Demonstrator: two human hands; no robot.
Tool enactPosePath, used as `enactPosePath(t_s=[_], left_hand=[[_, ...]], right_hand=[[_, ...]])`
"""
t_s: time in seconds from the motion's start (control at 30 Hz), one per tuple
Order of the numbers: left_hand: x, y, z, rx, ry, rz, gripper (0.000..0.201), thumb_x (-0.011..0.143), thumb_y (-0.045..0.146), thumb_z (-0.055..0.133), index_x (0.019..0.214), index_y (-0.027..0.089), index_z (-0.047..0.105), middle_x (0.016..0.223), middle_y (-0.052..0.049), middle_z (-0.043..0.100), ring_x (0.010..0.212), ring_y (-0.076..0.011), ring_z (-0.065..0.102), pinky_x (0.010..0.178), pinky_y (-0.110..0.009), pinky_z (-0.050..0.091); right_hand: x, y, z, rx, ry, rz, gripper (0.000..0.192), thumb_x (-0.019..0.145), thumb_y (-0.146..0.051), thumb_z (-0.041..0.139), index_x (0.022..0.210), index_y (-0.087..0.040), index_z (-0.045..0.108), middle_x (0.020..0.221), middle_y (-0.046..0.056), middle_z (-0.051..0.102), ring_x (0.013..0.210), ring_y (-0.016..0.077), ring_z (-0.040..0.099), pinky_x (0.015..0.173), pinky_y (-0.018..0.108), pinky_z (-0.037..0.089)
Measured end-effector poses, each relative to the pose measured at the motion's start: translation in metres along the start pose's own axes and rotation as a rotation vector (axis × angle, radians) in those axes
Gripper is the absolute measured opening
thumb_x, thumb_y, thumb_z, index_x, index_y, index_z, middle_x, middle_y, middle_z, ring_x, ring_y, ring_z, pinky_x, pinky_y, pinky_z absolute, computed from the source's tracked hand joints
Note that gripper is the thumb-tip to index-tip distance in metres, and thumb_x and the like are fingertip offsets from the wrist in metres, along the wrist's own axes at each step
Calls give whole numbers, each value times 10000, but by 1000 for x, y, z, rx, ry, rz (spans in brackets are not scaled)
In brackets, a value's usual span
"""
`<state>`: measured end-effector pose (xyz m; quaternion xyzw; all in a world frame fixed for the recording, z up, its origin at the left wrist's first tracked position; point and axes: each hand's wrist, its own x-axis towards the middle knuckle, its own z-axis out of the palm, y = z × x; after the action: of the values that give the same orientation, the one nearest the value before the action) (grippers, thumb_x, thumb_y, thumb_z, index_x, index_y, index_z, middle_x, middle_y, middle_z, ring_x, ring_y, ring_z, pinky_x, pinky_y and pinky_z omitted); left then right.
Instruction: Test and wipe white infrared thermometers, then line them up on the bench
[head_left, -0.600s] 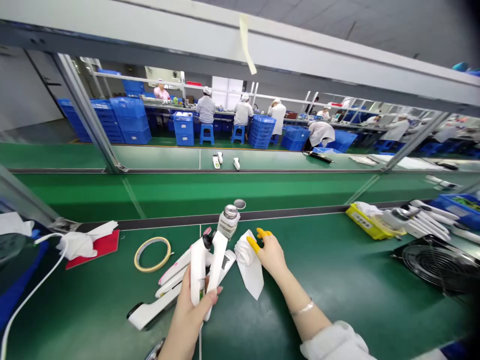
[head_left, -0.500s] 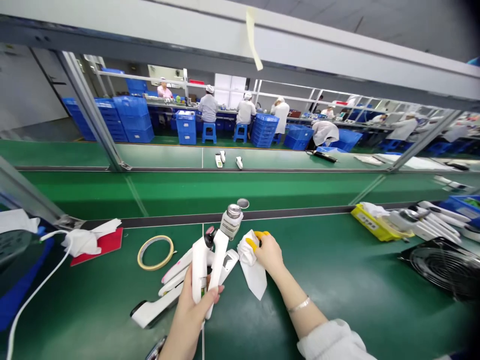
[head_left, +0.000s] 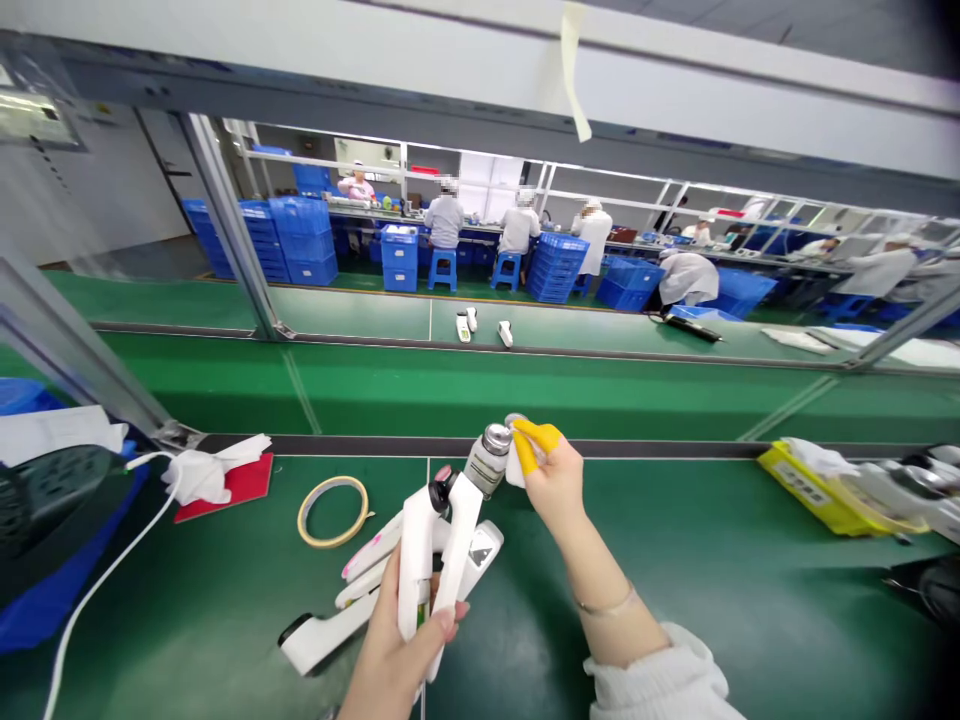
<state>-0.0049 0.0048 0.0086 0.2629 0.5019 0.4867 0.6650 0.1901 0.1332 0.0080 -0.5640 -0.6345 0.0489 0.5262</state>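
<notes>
Left hand [head_left: 401, 655] grips two white handheld devices [head_left: 435, 545] by their handles, held upright, heads pointing far. Right hand [head_left: 555, 480], yellow cots on fingertips [head_left: 536, 440], pinches a white wipe [head_left: 515, 462] and presses it against the metal top of a small bottle [head_left: 489, 458] standing on the green bench [head_left: 675, 580] just past the devices. Bottle cap [head_left: 516, 420] sits right behind the wipe, mostly hidden.

More white devices [head_left: 352, 590] lie flat on the bench under and left of the left hand. Tape roll [head_left: 332, 510] further left, flat. Beyond it a red pad [head_left: 236, 482] with a crumpled cloth [head_left: 202, 470] on top, white cable [head_left: 97, 590] running near-left from there. Black fan [head_left: 45, 490] at the left edge.

Right side: yellow tray [head_left: 810, 485] with white parts, well apart from the hands.

Far: green conveyor [head_left: 525, 385], three small white units [head_left: 480, 328] on the next bench, then people in white coats [head_left: 517, 225] seated among blue crates [head_left: 300, 235].
</notes>
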Motion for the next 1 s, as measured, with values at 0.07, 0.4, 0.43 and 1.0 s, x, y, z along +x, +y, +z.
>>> enactPosePath(t_s=[0.07, 0.4, 0.43, 1.0], left_hand=[[2, 0, -1, 6, 3, -11, 860, 640, 401, 711, 1352, 199, 274, 938, -83, 637, 814, -241, 634, 687, -304, 496], [2, 7, -2, 6, -27, -124, 882, 638, 450, 708, 1349, 230, 235, 1036, -98, 594, 874, -254, 623, 740, -329, 483], [1, 7, -2, 8, -26, -125, 873, 643, 443, 704, 1348, 231, 235, 1065, -104, 589, 878, -252, 622, 750, -332, 479], [-4, 4, 0, 50, -87, -89, 763, 722, 358, 633, 1350, 225, 222, 1202, -131, 515, 915, -245, 616, 824, -359, 460]], right_hand=[[4, -4, -1, -61, -74, -38, 211, 793, -281, 530, 929, -232, 683, 858, 67, 633, 772, 215, 603, 735, 355, 478], [10, -7, -6, -248, -207, -18, 210, 812, -250, 507, 948, -189, 655, 902, 87, 615, 807, 226, 609, 749, 361, 488], [10, -9, -8, -261, -243, -27, 211, 811, -252, 510, 939, -200, 670, 910, 87, 603, 808, 226, 607, 748, 363, 487], [6, -25, -17, -468, -480, 6, 317, 867, -293, 437, 1115, -242, 627, 933, 104, 629, 816, 244, 617, 721, 347, 471]])
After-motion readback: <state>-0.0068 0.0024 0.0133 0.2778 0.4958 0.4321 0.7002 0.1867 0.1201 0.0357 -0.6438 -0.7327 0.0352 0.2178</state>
